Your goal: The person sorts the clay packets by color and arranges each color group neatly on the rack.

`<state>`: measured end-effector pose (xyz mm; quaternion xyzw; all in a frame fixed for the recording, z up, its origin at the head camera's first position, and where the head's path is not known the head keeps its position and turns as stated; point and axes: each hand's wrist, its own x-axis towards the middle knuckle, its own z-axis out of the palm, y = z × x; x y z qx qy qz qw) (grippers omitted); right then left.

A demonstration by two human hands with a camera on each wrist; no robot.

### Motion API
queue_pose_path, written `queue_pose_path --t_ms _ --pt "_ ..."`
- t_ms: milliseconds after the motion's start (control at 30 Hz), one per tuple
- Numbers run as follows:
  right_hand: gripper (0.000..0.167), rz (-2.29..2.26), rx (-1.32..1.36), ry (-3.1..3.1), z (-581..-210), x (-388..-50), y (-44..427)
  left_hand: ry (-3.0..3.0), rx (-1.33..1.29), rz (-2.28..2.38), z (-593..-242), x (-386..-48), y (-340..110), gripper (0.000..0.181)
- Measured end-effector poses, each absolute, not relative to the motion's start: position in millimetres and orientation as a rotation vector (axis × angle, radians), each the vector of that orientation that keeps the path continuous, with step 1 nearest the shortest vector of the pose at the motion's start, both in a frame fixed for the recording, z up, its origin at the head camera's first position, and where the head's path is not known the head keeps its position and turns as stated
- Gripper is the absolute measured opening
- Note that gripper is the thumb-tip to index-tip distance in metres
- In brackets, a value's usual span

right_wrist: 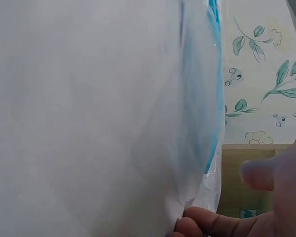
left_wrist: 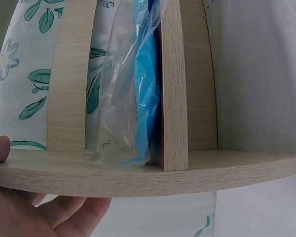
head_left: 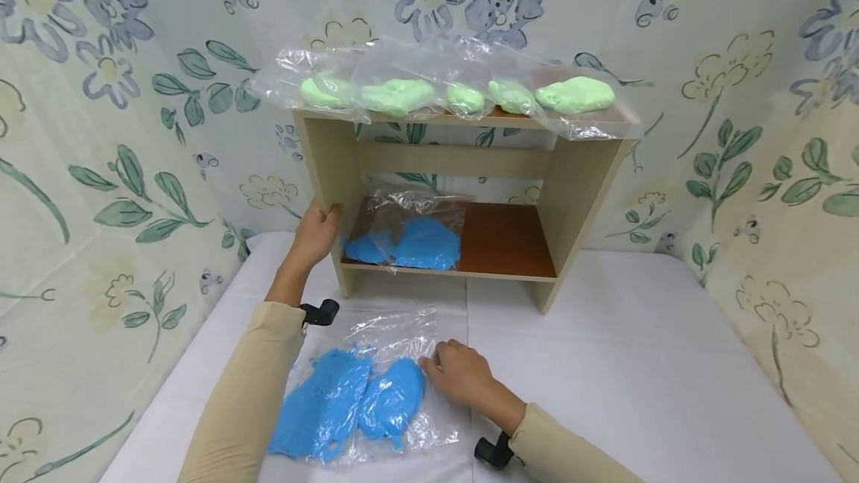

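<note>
My left hand (head_left: 318, 231) grips the left side panel of a small wooden shelf (head_left: 593, 192), thumb on the inner face and fingers outside, as the left wrist view shows. Near the bag on the table, my right hand (head_left: 463, 373) touches the right edge of this clear plastic bag (head_left: 385, 330), which holds blue clay (head_left: 392, 397) in two flat masses. In the right wrist view its thumb (right_wrist: 259, 175) stands apart from the fingers, which rest at the bag's edge. Another bag of blue clay (head_left: 426, 244) lies on the left of the lower shelf board.
Along the shelf's top lie clear bags with several lumps of light green clay (head_left: 577, 95). The right part of the lower board (head_left: 506, 241) shows brown. A white cloth (head_left: 637, 364) covers the table, and floral fabric (head_left: 711, 147) hangs around it.
</note>
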<state>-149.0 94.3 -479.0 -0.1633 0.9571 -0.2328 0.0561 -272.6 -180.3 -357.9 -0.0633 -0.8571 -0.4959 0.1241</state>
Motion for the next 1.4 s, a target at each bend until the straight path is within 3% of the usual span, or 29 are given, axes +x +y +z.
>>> queue_pose_path --t_ms 133,433,733,1000,1067,1267,1400 --pt "0.033 -0.808 -0.424 2.841 -478.8 -155.2 87.6 -2.491 -0.199 -1.445 -358.4 -273.4 -181.7 0.053" --pt "0.009 -0.972 -0.537 2.768 -476.7 -158.8 81.5 -2.496 -0.194 -1.465 -357.9 -272.8 -180.2 0.054" --pt "0.010 -1.328 -0.415 2.510 -478.1 -163.7 87.5 -2.497 -0.177 -1.452 -356.3 -271.8 -179.4 0.054" --pt "0.054 -1.412 -0.394 2.378 -476.2 -172.2 94.7 -2.495 -0.193 -1.458 -357.8 -272.9 -180.1 0.053" --pt "0.058 -1.365 -0.442 2.396 -477.4 -173.1 95.9 -2.494 -0.198 -1.458 -357.9 -272.8 -179.9 0.054" --pt "0.028 -1.296 -0.566 2.414 -479.8 -172.2 100.5 -2.501 -0.197 -1.456 -359.4 -272.6 -180.5 0.054" --pt "0.025 -1.314 -0.582 2.413 -479.7 -172.8 103.6 -2.506 -0.199 -1.454 -358.6 -273.1 -180.9 0.054"
